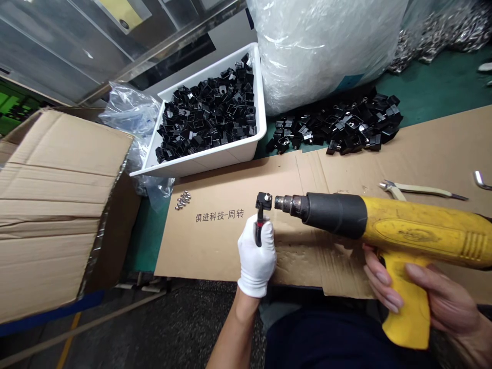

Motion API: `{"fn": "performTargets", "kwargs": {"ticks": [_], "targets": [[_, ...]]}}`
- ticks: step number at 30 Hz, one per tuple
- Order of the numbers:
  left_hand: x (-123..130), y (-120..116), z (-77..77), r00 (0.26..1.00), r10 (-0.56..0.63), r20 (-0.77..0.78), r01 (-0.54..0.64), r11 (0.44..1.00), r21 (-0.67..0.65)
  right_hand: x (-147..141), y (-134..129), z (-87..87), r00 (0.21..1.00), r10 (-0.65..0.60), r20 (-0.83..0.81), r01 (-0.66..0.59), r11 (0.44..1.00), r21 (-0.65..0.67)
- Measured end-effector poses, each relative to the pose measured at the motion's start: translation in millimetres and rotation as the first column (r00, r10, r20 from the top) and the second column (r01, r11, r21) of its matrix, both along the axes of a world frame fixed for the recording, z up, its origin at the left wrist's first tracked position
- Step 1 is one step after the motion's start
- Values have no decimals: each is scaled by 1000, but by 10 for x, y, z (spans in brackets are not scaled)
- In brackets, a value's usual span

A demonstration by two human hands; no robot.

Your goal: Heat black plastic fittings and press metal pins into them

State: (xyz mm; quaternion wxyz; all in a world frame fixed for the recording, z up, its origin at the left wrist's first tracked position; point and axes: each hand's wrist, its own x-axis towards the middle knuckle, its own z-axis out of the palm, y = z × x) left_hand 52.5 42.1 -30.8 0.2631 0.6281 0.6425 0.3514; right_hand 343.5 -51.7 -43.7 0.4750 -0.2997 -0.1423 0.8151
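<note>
My left hand (257, 256), in a white glove, is closed around black-and-red pliers (260, 225). Their jaws point away from me and grip a small black plastic block (263, 201) with a shiny metal piece (268, 197) at its upper right. Bare, my right hand (430, 297) wraps the handle of a yellow heat gun (418, 225). The stepped metal nozzle (290, 204) points left, with a narrow gap between its tip and the black block.
Cardboard (215, 246) covers the green bench. A white bin (203, 165) of black parts stands behind, near a loose pile of black parts (353, 123). Small metal pins (183, 200) lie left, cutting pliers (418, 190) right. An open carton (57, 205) borders the left.
</note>
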Motion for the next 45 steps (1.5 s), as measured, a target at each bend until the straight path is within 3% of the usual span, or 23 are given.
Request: {"fn": "performTargets", "kwargs": {"ticks": [11, 25, 37, 45], "targets": [[31, 12, 33, 1000, 6, -29, -5, 1000, 29, -36, 25, 77, 1000, -16, 11, 16, 1000, -6], [167, 9, -13, 987, 90, -135, -65, 982, 176, -2, -13, 2, 1000, -5, -2, 5, 1000, 24], [111, 31, 33, 988, 41, -150, -20, 990, 139, 15, -22, -49, 1000, 4, 2, -4, 1000, 26], [80, 22, 68, 995, 36, -92, -32, 998, 44, -44, 14, 99, 999, -49, 16, 50, 998, -37]]}}
